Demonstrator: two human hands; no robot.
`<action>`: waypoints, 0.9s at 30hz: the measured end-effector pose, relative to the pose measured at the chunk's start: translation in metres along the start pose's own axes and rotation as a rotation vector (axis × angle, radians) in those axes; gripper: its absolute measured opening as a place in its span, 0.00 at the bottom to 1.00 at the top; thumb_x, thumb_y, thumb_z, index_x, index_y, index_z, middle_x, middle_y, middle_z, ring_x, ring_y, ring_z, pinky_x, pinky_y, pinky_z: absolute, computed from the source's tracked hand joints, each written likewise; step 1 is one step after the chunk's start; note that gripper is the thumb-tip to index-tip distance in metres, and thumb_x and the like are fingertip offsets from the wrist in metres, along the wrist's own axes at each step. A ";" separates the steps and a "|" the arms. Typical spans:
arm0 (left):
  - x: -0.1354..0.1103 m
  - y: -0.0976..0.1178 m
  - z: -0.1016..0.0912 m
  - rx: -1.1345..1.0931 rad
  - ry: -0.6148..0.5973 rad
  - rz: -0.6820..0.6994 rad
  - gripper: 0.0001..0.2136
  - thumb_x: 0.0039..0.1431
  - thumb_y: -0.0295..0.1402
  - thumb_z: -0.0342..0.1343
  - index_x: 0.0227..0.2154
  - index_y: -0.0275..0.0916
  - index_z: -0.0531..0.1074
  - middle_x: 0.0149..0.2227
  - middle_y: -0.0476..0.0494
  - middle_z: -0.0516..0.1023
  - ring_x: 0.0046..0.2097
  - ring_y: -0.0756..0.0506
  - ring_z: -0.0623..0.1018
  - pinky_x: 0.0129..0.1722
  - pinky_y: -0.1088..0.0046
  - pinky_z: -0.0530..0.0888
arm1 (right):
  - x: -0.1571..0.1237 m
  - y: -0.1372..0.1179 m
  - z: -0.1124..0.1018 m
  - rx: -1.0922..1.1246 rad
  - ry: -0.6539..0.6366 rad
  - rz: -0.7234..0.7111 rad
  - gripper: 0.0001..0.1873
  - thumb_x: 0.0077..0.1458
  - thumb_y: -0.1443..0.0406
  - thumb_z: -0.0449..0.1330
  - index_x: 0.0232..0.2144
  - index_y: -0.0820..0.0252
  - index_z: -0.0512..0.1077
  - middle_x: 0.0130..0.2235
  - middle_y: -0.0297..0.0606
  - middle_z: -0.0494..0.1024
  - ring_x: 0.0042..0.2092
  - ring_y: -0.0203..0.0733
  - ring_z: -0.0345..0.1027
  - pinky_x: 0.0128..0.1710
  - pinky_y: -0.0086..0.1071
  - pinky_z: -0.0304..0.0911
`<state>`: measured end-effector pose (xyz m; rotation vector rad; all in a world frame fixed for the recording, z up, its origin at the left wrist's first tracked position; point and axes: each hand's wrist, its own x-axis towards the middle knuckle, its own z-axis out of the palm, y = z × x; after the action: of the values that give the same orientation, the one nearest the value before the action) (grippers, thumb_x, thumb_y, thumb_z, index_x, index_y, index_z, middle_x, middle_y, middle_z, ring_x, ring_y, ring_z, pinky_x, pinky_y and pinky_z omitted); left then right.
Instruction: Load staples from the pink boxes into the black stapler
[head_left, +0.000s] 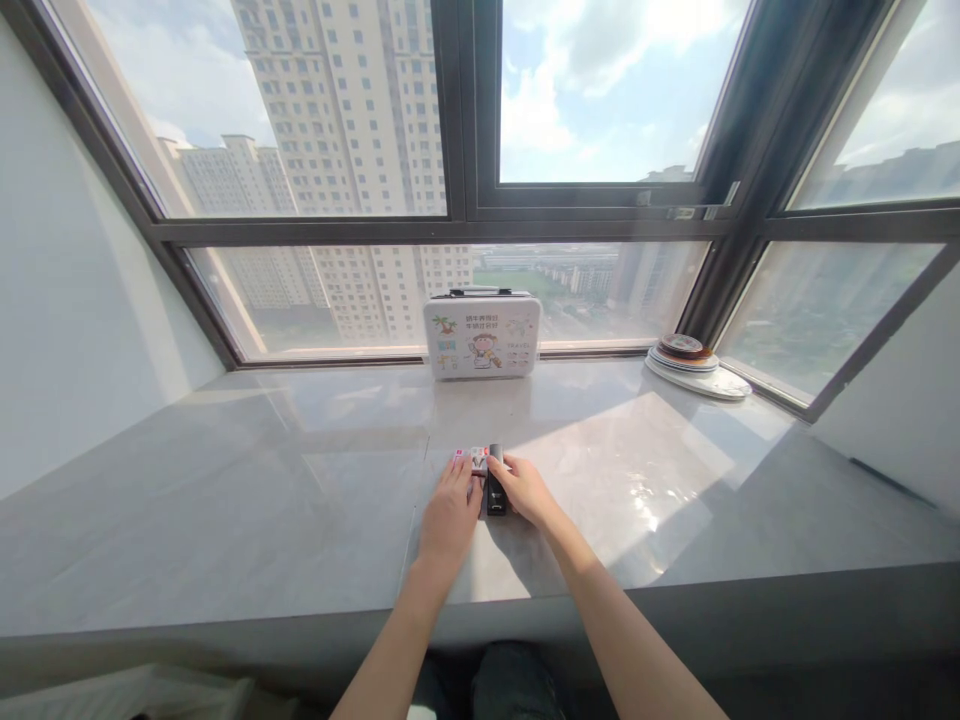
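On the grey sill (322, 520), a small white and pink printed box (478, 457) lies side by side with a black oblong case (496, 497). My left hand (448, 510) covers most of the box, its fingers and thumb closed around it. From the right, my right hand (526, 490) grips the black case, thumb on top and the other fingers along its far side. The case's lower end shows small pale markings, too small to read. Both things touch or nearly touch each other, and the left part of the box is hidden by fingers.
A white carry case (482, 340) with cartoon prints and a dark handle stands against the window. Several stacked round plates or mats (697, 378) lie in the right corner. The sill's front edge (675, 590) runs just before my legs (514, 685).
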<state>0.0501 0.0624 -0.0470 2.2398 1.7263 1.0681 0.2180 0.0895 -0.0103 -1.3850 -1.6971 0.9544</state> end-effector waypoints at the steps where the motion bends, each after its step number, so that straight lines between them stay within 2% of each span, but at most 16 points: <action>1: -0.003 0.000 -0.001 0.005 0.010 -0.007 0.23 0.74 0.35 0.43 0.69 0.38 0.62 0.70 0.38 0.63 0.73 0.42 0.58 0.71 0.57 0.61 | -0.001 -0.002 0.003 0.011 -0.012 -0.004 0.29 0.68 0.43 0.50 0.40 0.61 0.75 0.25 0.35 0.72 0.26 0.40 0.66 0.27 0.29 0.58; 4: -0.012 0.001 -0.008 0.031 0.042 -0.019 0.23 0.74 0.34 0.42 0.69 0.39 0.61 0.70 0.39 0.63 0.73 0.42 0.59 0.71 0.57 0.62 | -0.008 -0.007 0.012 0.044 -0.046 -0.021 0.29 0.69 0.43 0.50 0.44 0.61 0.76 0.26 0.35 0.74 0.27 0.40 0.66 0.28 0.29 0.59; 8: -0.022 -0.001 -0.020 0.079 0.077 -0.031 0.22 0.75 0.33 0.41 0.68 0.43 0.63 0.69 0.40 0.64 0.72 0.41 0.60 0.70 0.55 0.63 | -0.018 -0.013 0.027 0.080 -0.071 -0.037 0.27 0.70 0.45 0.50 0.49 0.59 0.75 0.27 0.36 0.75 0.29 0.42 0.69 0.29 0.29 0.60; 13: -0.037 -0.010 -0.038 0.148 0.095 -0.062 0.20 0.75 0.33 0.41 0.65 0.42 0.65 0.66 0.37 0.67 0.70 0.39 0.63 0.67 0.53 0.67 | -0.025 -0.022 0.049 0.112 -0.077 -0.052 0.22 0.70 0.48 0.52 0.51 0.55 0.74 0.35 0.38 0.79 0.36 0.45 0.73 0.34 0.31 0.64; 16: -0.047 -0.023 -0.050 0.175 0.124 -0.055 0.20 0.75 0.34 0.41 0.65 0.42 0.65 0.66 0.36 0.67 0.69 0.38 0.64 0.67 0.50 0.67 | -0.028 -0.030 0.068 0.134 -0.066 -0.060 0.20 0.70 0.49 0.54 0.53 0.54 0.72 0.38 0.38 0.80 0.39 0.45 0.74 0.37 0.31 0.66; 20: -0.058 -0.048 -0.068 0.193 0.148 -0.054 0.19 0.75 0.35 0.42 0.63 0.42 0.67 0.65 0.36 0.68 0.69 0.37 0.65 0.66 0.49 0.68 | -0.031 -0.042 0.100 0.160 -0.041 -0.053 0.23 0.72 0.51 0.51 0.58 0.59 0.66 0.36 0.39 0.79 0.37 0.47 0.75 0.34 0.33 0.67; 23: -0.060 -0.067 -0.082 0.191 0.146 -0.078 0.18 0.75 0.35 0.42 0.62 0.43 0.67 0.65 0.37 0.68 0.68 0.37 0.66 0.65 0.49 0.69 | -0.030 -0.048 0.120 0.168 -0.052 -0.069 0.21 0.72 0.52 0.51 0.56 0.61 0.67 0.34 0.39 0.78 0.35 0.47 0.74 0.32 0.34 0.67; 27: -0.058 -0.090 -0.098 0.161 0.138 -0.099 0.18 0.75 0.36 0.42 0.61 0.44 0.68 0.62 0.38 0.70 0.65 0.38 0.69 0.64 0.50 0.70 | -0.028 -0.050 0.135 0.166 -0.091 -0.118 0.17 0.70 0.56 0.54 0.54 0.59 0.68 0.36 0.38 0.77 0.35 0.45 0.73 0.34 0.35 0.68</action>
<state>-0.0853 0.0116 -0.0447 2.1886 2.0245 1.1233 0.0804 0.0416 -0.0299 -1.1358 -1.7040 1.0787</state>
